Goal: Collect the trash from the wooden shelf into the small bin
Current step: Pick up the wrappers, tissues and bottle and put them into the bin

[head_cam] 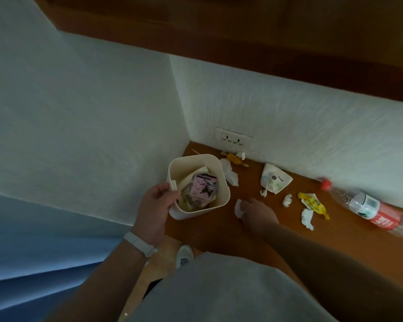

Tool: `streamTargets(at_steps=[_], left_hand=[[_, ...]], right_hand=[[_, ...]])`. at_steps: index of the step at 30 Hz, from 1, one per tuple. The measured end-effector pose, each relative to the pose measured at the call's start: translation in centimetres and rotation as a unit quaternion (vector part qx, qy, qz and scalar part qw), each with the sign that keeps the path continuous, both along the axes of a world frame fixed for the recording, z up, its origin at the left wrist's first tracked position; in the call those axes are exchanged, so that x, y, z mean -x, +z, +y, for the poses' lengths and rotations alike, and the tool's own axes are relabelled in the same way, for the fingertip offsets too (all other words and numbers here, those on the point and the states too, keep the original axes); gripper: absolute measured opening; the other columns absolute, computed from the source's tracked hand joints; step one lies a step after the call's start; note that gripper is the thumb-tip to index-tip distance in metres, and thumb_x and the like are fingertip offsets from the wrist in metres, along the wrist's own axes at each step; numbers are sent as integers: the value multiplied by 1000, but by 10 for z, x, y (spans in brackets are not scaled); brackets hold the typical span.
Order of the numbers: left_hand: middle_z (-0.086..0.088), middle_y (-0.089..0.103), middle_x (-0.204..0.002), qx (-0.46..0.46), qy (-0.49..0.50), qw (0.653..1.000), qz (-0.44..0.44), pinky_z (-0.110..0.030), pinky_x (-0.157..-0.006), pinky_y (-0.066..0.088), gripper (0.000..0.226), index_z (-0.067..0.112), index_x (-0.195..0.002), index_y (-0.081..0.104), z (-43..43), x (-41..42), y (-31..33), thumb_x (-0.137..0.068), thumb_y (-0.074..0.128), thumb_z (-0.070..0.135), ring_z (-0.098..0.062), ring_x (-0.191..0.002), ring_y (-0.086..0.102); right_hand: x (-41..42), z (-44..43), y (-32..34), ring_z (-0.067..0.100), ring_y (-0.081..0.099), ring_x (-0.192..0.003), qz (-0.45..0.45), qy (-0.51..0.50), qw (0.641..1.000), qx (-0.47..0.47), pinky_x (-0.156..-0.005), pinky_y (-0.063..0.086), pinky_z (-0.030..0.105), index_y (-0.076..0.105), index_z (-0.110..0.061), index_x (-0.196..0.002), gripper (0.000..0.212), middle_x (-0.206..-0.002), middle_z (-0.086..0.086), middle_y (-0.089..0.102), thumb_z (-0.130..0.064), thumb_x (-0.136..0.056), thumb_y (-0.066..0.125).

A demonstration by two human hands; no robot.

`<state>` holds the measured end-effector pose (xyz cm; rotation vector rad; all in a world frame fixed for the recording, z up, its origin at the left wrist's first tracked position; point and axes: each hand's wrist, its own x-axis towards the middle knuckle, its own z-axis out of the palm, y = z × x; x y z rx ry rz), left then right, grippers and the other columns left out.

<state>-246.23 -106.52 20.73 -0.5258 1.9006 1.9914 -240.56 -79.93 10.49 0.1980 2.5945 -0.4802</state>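
Observation:
A small cream bin [221, 168] stands at the left end of the wooden shelf [254, 228], with a pink printed wrapper [201, 189] and paper inside. My left hand [156, 208] grips the bin's near-left rim. My right hand [257, 212] rests on the shelf just right of the bin, fingers closed on a crumpled white tissue [239, 209]. More trash lies on the shelf: a white tissue [229, 173] behind the bin, an orange candy wrapper [234, 158], a white flower-print packet [275, 178], a yellow wrapper [313, 203], small tissue scraps [287, 200] and a plastic bottle [370, 208].
White walls close off the shelf at the back and left, with a double socket [233, 137] just above it. A wooden shelf board [242, 31] hangs overhead. A thin stick [195, 151] lies in the back corner. My shoe [184, 255] shows below the shelf's edge.

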Motion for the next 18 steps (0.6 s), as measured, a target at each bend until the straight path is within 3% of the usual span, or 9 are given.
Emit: streamTargets(at_steps=[3, 7, 12, 18], left_hand=[[-24, 73, -108, -5, -8, 1000, -1, -50, -90, 57, 24, 5, -107, 68, 5, 1, -1, -84, 71, 9, -37, -103, 70], [-28, 70, -112, -13, -40, 999, -4, -55, -95, 53, 28, 5, -108, 67, 14, 7, -4, -82, 71, 14, -41, -107, 67], [-25, 70, -115, 1, -109, 994, -7, -56, -96, 53, 29, 3, -116, 65, 35, 22, -12, -87, 68, 9, -39, -109, 67], [-9, 78, -102, -7, -185, 983, -6, -33, -69, 58, 36, 14, -107, 69, 76, 29, -9, -73, 75, 22, -27, -96, 74]], right_hand=[[-4, 7, 8, 10, 54, -82, 1, -62, 997, 43, -74, 51, 31, 57, -32, -93, 12, -96, -6, 58, -21, -94, 51], [-7, 13, 32, 2, 52, -75, 131, -158, 976, 73, -62, 46, 24, 53, -37, -85, 15, -88, -15, 55, -24, -93, 53], [-4, 13, 83, -4, 47, -67, 288, -232, 926, 80, -53, 32, 18, 61, -29, -93, 10, -83, -14, 52, -29, -91, 51], [-18, 13, 119, 13, 55, -86, 297, -177, 930, 128, -64, 43, 24, 65, -19, -110, 24, -100, -3, 60, -29, -91, 56]])
